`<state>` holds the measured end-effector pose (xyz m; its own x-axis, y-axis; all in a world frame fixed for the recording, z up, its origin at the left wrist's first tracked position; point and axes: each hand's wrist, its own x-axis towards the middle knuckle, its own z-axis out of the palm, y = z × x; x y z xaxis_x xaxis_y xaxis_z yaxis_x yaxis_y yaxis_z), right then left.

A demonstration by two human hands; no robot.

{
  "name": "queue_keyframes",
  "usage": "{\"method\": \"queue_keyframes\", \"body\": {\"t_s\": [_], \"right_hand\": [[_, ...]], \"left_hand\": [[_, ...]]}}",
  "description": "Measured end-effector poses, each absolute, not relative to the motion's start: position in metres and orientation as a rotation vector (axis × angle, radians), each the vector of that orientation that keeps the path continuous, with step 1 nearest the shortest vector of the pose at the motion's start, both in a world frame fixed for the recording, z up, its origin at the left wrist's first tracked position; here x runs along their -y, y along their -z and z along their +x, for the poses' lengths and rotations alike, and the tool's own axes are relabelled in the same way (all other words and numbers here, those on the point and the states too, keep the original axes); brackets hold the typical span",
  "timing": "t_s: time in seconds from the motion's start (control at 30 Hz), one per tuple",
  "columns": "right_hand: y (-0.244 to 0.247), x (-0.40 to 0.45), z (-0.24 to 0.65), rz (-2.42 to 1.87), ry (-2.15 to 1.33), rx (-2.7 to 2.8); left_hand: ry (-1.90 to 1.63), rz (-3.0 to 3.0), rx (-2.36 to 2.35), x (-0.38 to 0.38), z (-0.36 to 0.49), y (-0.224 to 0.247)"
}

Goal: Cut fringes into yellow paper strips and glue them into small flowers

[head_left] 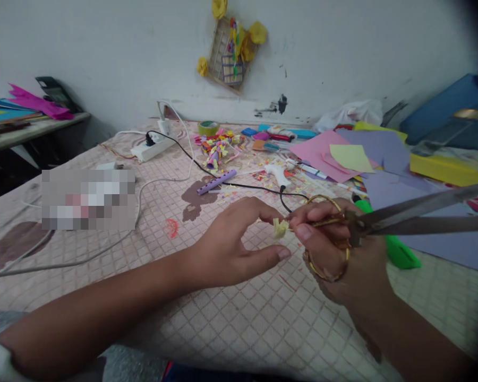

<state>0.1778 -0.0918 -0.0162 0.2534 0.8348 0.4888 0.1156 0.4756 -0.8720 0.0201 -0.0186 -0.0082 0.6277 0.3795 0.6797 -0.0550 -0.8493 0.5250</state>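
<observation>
My right hand (338, 239) has the gold-handled scissors (360, 225) hooked on its fingers, the blades pointing away to the right. Between its thumb and fingertip it also pinches a small piece of fringed pale-yellow paper (280, 228), which seems to sit on a thin stem. My left hand (237, 241) is open around that paper, index fingertip close to it and thumb apart below. Whether the index finger touches the paper I cannot tell. Beyond the hands lies a purple paper tube (216, 182) with dark spots.
A white glue gun (278, 174) with a black cord lies behind my hands. Further back are paper scraps (219, 143), green tape (208, 128) and a power strip (153, 148). Coloured sheets (326, 154) and a green object (402, 252) lie right. Cables cross the left side.
</observation>
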Motion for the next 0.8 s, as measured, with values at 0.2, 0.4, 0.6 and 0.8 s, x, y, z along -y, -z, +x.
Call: {"method": "queue_keyframes", "body": {"t_s": [0.2, 0.4, 0.6, 0.8], "right_hand": [[0.015, 0.093, 0.176, -1.037, -0.637, 1.198], [0.015, 0.092, 0.177, -1.037, -0.630, 1.217], [0.016, 0.091, 0.186, -1.195, -0.648, 1.409], [0.012, 0.092, 0.194, -1.440, -0.756, 1.822]], "left_hand": [[-0.991, 2.225, -0.329, 0.022, 0.021, 0.011], [-0.907, 2.164, -0.365, 0.025, 0.024, 0.013], [-1.026, 2.168, -0.361, 0.018, 0.019, 0.008], [-1.064, 2.234, -0.307, 0.010, 0.012, -0.004]]}}
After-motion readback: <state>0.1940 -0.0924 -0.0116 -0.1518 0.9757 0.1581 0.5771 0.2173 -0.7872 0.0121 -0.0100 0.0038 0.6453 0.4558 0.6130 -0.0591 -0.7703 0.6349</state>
